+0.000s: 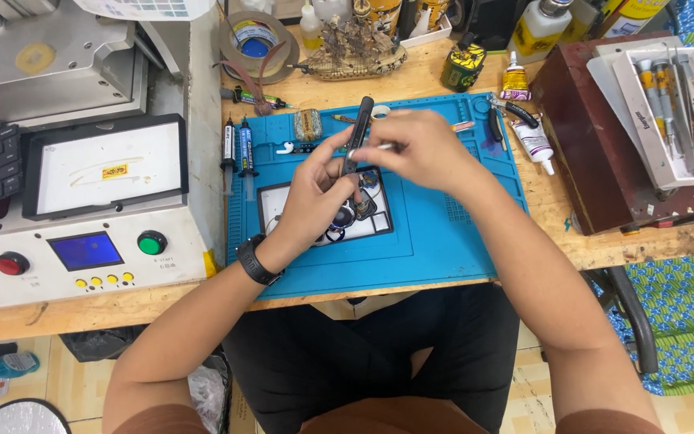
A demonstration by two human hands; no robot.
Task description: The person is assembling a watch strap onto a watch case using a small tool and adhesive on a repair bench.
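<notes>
Both forearms are reaching from the near edge over the blue work mat on the wooden bench. Left hand, wearing a black wristband, is closing its grip around a slim black handheld tool, tilting it up and away over a small dark device that is lying on the white square at the mat's middle. Right hand is pinching a thin white stick at the tool's upper part. Steadying both wrists on the mat and keeping the tool directly over the device would probably be helping here. Along the mat's left edge two syringes with dark labels are lying; a small yellow tube and a white tube are sitting far right, and a tape roll is resting at the far left.
</notes>
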